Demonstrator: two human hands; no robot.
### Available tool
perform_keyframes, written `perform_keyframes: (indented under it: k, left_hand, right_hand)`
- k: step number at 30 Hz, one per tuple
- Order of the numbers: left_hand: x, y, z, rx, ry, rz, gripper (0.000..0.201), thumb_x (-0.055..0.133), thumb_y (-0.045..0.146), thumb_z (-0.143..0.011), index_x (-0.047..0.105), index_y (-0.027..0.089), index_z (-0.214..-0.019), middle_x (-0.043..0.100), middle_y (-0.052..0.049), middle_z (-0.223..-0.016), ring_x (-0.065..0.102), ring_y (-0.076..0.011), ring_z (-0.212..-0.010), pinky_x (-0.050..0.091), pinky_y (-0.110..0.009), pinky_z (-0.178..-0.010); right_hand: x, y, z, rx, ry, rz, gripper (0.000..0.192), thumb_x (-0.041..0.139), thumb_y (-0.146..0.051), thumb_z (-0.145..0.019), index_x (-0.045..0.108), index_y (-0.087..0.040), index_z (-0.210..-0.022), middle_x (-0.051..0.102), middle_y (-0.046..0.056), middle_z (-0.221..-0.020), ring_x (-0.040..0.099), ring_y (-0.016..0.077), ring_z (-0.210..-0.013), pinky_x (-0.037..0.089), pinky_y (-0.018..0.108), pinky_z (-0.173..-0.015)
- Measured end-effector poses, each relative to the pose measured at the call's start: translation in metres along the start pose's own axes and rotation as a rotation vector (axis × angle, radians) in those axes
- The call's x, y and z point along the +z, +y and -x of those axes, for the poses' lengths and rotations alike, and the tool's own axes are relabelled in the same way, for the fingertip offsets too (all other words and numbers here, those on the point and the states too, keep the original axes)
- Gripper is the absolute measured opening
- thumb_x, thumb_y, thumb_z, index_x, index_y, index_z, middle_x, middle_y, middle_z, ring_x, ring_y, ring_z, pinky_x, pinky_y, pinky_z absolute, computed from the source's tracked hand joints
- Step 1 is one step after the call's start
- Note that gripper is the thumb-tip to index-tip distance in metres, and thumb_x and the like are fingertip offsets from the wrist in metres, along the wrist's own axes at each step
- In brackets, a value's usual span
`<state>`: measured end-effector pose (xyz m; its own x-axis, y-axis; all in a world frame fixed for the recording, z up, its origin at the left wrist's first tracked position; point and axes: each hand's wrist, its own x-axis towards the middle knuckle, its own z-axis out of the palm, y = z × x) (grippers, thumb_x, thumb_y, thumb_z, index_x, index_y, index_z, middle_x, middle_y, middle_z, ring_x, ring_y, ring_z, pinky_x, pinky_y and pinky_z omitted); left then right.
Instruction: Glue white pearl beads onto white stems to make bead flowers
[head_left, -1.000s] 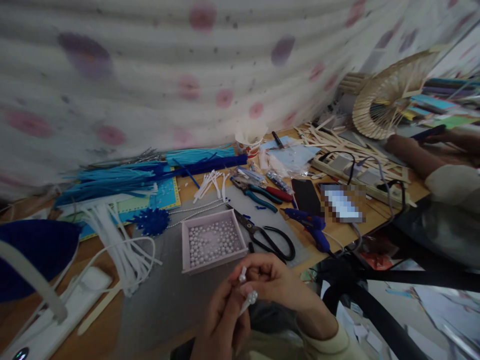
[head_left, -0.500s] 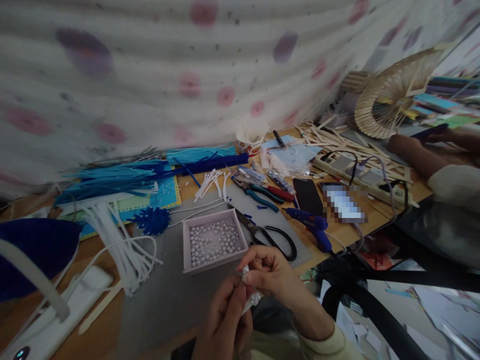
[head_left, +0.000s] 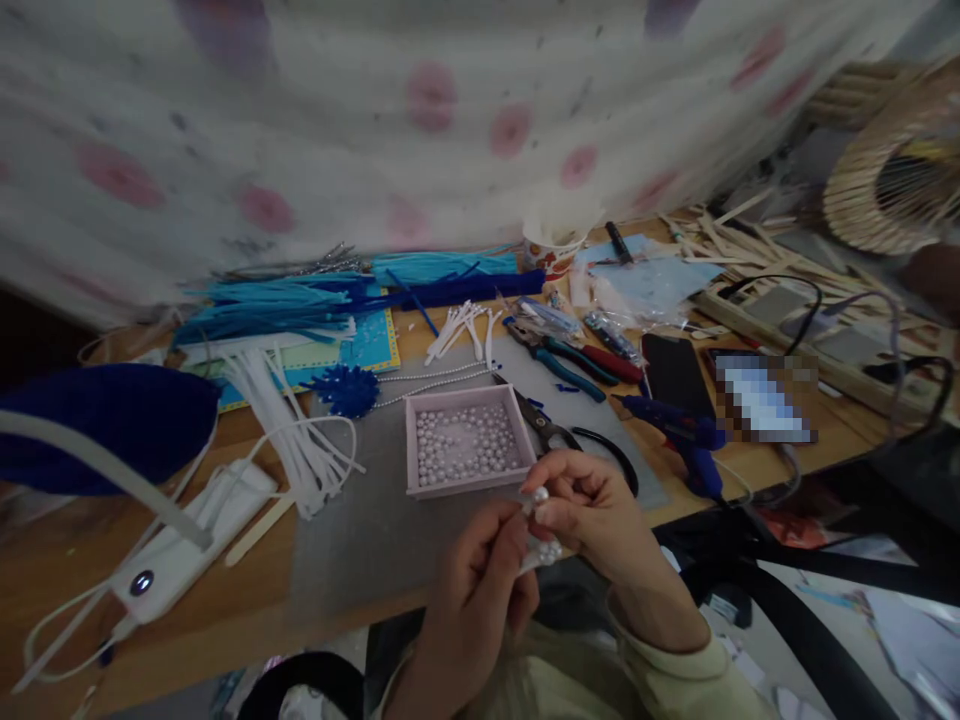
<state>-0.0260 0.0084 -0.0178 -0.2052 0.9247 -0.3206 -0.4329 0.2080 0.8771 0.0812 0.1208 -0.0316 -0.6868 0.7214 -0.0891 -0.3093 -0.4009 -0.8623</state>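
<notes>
My left hand and my right hand meet just in front of the bead box, both with fingers closed. Between them is a small white piece with pearl beads on it; its full shape is hidden by the fingers. My right thumb and forefinger pinch a pearl bead at the upper end, close against my left fingertips. Behind the hands stands a pale pink box holding many loose pearl beads. Black-handled scissors lie at its right side, partly covered by my right hand.
Blue pipe cleaners and white strips lie left, near a white power strip. Pliers, a blue glue gun and a phone lie right. A person's hand shows at the far right, by wooden sticks.
The view has shifted, so the table things sit farther right and higher. My hands stay together on the beaded piece, still pinching the pearl. The co-worker's hands have mostly left the frame.
</notes>
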Motion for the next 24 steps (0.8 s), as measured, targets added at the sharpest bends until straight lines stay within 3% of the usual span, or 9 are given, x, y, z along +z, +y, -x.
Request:
perform_keyframes:
  k: [5,11,14,17,20,24]
  left_hand:
    - [-0.005,0.004,-0.005,-0.028,-0.015,0.032,0.055,0.064,0.074,-0.092,0.068,0.02,-0.088,0.044,0.012,-0.045,0.028,-0.0047,-0.037,0.021,-0.019,-0.04]
    - [-0.003,0.014,-0.009,-0.059,-0.01,0.125,0.051,0.071,0.071,-0.088,0.072,0.02,-0.082,0.042,0.011,-0.046,0.031,-0.0048,-0.036,0.023,-0.018,-0.038]
    - [-0.001,0.023,-0.008,-0.158,0.113,0.143,0.046,0.08,0.065,-0.082,0.077,0.019,-0.082,0.059,0.005,-0.058,0.035,-0.0038,-0.037,0.025,-0.019,-0.037]
    - [-0.001,0.029,-0.009,-0.228,0.149,0.123,0.044,0.081,0.061,-0.082,0.084,0.019,-0.097,0.078,-0.007,-0.084,0.038,-0.0035,-0.038,0.024,-0.021,-0.037]
    - [-0.005,0.031,-0.012,-0.243,0.14,0.119,0.044,0.081,0.06,-0.081,0.085,0.02,-0.097,0.077,-0.008,-0.081,0.038,-0.0033,-0.037,0.023,-0.021,-0.037]
    - [-0.007,0.031,-0.014,-0.248,0.106,0.173,0.044,0.081,0.063,-0.082,0.085,0.02,-0.091,0.075,-0.006,-0.081,0.036,-0.0008,-0.037,0.021,-0.02,-0.037]
  right_hand:
    - [0.006,0.001,-0.004,-0.026,0.042,-0.165,0.024,0.094,-0.042,-0.076,0.08,-0.025,-0.086,0.031,-0.014,-0.048,0.014,0.0006,-0.036,0.017,0.012,-0.033]
    - [0.022,0.015,0.001,0.222,0.0,-0.483,0.03,0.094,-0.047,-0.075,0.072,-0.027,-0.083,0.025,-0.013,-0.052,0.01,0.0046,-0.045,0.022,0.01,-0.038]
    - [0.025,0.022,0.001,0.33,-0.042,-0.572,0.034,0.094,-0.05,-0.074,0.07,-0.029,-0.085,0.025,-0.014,-0.05,0.007,0.004,-0.042,0.02,0.009,-0.036]
    - [0.027,0.025,-0.004,0.389,-0.023,-0.565,0.044,0.096,-0.054,-0.069,0.064,-0.028,-0.084,0.022,-0.015,-0.048,0.01,0.004,-0.041,0.027,0.01,-0.037]
    - [0.028,0.024,-0.009,0.428,-0.033,-0.551,0.049,0.097,-0.056,-0.066,0.059,-0.027,-0.081,0.024,-0.015,-0.046,0.016,0.0053,-0.041,0.033,0.011,-0.039]
    - [0.031,0.02,-0.012,0.415,-0.091,-0.619,0.04,0.092,-0.052,-0.076,0.061,-0.027,-0.079,0.025,-0.014,-0.048,0.017,0.0058,-0.043,0.036,0.011,-0.044]
